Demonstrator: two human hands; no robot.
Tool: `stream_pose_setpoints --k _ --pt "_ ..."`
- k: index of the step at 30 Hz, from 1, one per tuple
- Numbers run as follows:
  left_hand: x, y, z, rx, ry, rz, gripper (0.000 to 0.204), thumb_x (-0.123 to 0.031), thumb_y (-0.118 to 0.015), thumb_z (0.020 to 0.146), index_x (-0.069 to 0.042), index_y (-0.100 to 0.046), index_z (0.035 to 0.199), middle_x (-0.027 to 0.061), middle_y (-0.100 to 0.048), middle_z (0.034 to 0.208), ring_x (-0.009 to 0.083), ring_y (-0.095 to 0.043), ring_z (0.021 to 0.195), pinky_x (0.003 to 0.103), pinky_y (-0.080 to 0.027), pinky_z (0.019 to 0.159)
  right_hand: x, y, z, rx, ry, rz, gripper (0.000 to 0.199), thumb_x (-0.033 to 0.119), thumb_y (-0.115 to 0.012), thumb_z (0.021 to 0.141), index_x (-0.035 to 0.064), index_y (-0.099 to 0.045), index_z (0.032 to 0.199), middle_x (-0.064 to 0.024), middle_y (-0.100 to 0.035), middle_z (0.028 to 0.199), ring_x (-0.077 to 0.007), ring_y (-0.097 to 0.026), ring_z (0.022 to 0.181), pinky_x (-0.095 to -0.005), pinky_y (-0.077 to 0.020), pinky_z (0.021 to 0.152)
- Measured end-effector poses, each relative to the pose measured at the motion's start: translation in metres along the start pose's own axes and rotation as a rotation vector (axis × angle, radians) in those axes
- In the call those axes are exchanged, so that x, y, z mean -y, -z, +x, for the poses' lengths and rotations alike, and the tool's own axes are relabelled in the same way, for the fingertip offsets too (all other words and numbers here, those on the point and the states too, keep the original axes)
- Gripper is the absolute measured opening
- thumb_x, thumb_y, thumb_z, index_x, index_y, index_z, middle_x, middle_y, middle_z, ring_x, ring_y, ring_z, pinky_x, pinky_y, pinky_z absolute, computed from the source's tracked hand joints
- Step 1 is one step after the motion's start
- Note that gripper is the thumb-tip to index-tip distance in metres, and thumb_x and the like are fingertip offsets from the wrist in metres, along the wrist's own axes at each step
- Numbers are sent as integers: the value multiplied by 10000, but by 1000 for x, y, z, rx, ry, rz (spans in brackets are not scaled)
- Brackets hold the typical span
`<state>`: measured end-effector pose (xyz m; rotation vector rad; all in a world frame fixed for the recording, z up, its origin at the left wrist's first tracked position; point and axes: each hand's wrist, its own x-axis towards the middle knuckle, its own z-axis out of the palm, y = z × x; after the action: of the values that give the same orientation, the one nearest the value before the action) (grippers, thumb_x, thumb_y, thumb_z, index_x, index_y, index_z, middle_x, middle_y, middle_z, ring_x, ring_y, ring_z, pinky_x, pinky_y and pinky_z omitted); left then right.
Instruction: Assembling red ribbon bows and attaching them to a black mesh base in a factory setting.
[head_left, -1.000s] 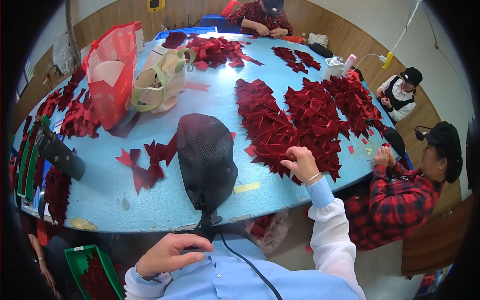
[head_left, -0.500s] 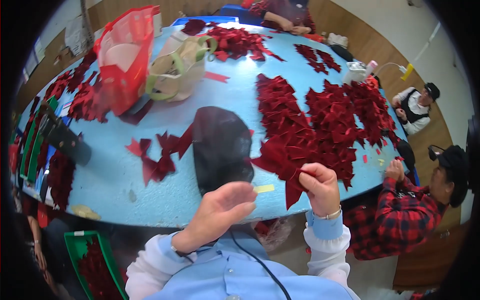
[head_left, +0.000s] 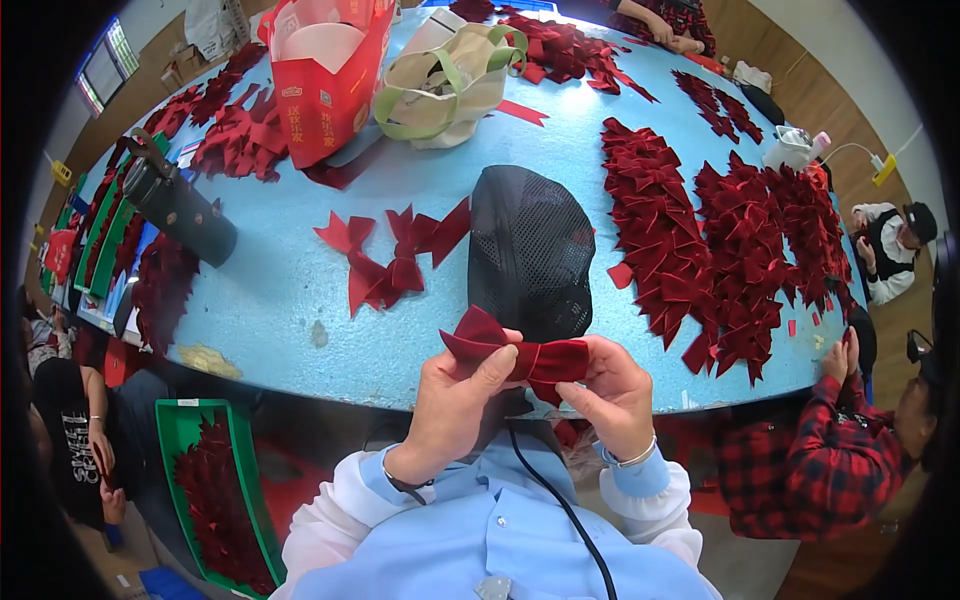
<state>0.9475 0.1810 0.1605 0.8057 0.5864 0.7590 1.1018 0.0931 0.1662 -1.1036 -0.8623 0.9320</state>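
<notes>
A dark red velvet bow is stretched level between my two hands at the table's near edge. My left hand pinches its left loop, thumb lying on the front near the knot. My right hand grips the right loop between thumb and fingers. The bow's tails hang below and are partly hidden. Just beyond lies a black mesh item, shaped like a cap. Left of that, several loose bows rest on the blue table.
Rows of red bows cover the table's right side. A red paper bag, a cloth bag and a dark flask stand to the left. A green crate of bows sits lower left. Co-workers sit around, one in a checked shirt.
My right hand has brought the bow leftward in front of me. The left hand, empty before, now grips its other end. The whole view has shifted.
</notes>
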Motion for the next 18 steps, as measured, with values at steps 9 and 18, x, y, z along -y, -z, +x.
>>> stream_pose_setpoints --k 9,18 --pt "-14 18 -2 -25 -133 -16 385 -23 -516 903 45 -421 1270 135 -609 1062 182 -616 922 323 -516 824 -29 -4 1 -126 10 25 208 52 -553 898 -65 -565 1071 -119 -647 926 -143 -621 807 -258 -505 719" --pt "-20 21 -8 -6 -260 253 377 -39 -493 917 63 -418 1273 151 -627 1030 202 -648 855 310 -512 793 -28 -15 0 -176 61 -39 214 105 -552 918 -54 -573 1059 -90 -645 851 -112 -599 727 -240 -475 613"
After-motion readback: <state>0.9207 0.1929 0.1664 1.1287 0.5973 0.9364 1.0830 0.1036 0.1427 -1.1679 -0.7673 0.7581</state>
